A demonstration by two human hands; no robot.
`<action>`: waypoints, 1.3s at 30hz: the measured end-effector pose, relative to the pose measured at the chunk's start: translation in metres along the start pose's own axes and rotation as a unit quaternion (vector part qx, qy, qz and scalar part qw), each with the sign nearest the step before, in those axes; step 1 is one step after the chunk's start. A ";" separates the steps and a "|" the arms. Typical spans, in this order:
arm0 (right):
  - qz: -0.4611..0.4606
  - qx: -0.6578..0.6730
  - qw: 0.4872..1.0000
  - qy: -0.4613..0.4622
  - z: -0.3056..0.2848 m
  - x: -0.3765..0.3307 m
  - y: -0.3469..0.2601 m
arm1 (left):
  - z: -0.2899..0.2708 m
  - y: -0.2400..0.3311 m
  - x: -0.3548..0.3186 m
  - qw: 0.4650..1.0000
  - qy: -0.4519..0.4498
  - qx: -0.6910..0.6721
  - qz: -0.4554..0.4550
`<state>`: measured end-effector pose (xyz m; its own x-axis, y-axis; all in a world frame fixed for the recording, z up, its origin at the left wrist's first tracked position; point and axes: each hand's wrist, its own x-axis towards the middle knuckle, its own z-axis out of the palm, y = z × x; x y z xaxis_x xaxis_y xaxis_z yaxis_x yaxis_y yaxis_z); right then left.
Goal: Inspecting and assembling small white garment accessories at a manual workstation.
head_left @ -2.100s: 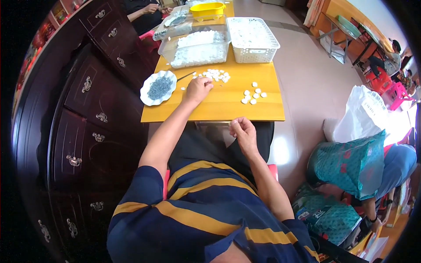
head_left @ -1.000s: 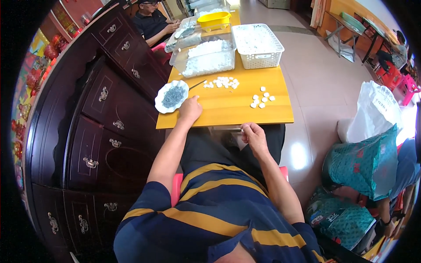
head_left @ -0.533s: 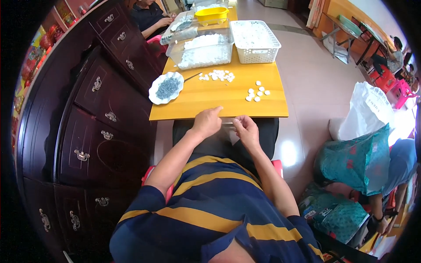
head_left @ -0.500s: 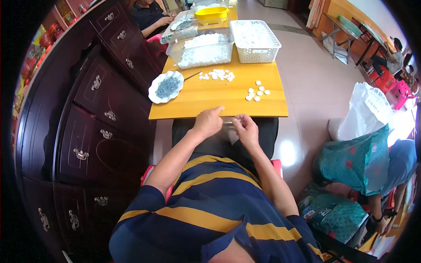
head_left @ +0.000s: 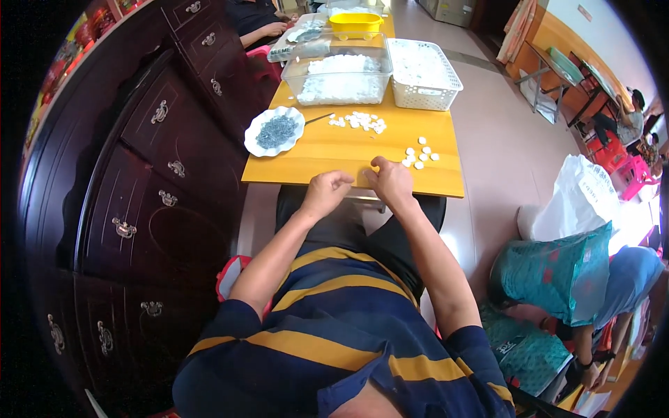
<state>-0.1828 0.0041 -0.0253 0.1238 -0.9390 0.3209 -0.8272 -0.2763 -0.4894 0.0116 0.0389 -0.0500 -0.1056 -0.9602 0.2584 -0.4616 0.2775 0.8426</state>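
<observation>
My left hand [head_left: 326, 191] and my right hand [head_left: 389, 181] meet at the near edge of the yellow wooden table [head_left: 327, 150], fingers pinched together on something too small to make out. Just beyond my right hand lies a small group of white round pieces [head_left: 420, 157]. Farther up the table sits a second heap of white pieces [head_left: 359, 121]. A white scalloped plate [head_left: 274, 131] holding small grey metal bits stands at the table's left side.
A clear tub of white pieces [head_left: 340, 76], a white mesh basket [head_left: 422, 65] and a yellow tub [head_left: 356, 24] stand at the far end. A dark wooden cabinet [head_left: 139, 174] runs along the left. Teal and white bags [head_left: 557, 265] lie at right. Another person's arm [head_left: 261, 31] rests farther up.
My left hand drew back from the plate and the white pieces to the table's near edge, joining my right hand. Both hands now pinch together there.
</observation>
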 end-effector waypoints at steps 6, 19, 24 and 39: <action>0.008 -0.038 0.999 -0.032 0.015 0.007 0.000 | -0.003 0.003 -0.005 0.999 -0.010 -0.041 -0.012; -0.001 -0.002 1.000 -0.030 0.030 0.019 0.015 | 0.000 0.002 0.006 0.988 -0.002 -0.131 -0.085; -0.112 0.102 0.989 -0.004 0.022 0.000 0.019 | 0.006 -0.004 0.019 0.999 0.036 0.006 -0.021; -0.054 0.281 0.949 -0.129 -0.006 -0.045 0.026 | 0.007 0.038 0.001 0.993 -0.109 -0.010 -0.037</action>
<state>-0.2132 0.0404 -0.0480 0.3813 -0.8981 0.2190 -0.3879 -0.3705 -0.8439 -0.0121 0.0483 -0.0215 -0.2611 -0.9612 0.0896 -0.4571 0.2049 0.8655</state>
